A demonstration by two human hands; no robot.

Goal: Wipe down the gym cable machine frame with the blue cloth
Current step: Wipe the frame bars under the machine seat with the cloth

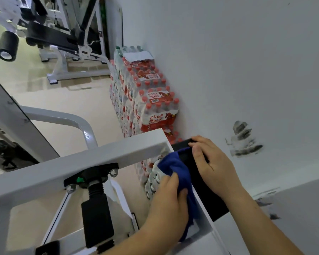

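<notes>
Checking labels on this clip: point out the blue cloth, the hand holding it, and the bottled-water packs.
blue cloth (175, 162): head view, bunched upper fold.
left hand (166, 203): head view, back of the hand.
bottled-water packs (156, 119): head view, printed label on an upper pack.

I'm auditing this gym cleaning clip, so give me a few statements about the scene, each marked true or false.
1. The left hand holds the blue cloth. True.
2. The right hand lies flat on the wall. False: it grips a black part at the end of the white frame.
3. The bottle packs are stacked against the wall. True.
4. The nearest packs have blue caps. False: those caps are red.
</notes>
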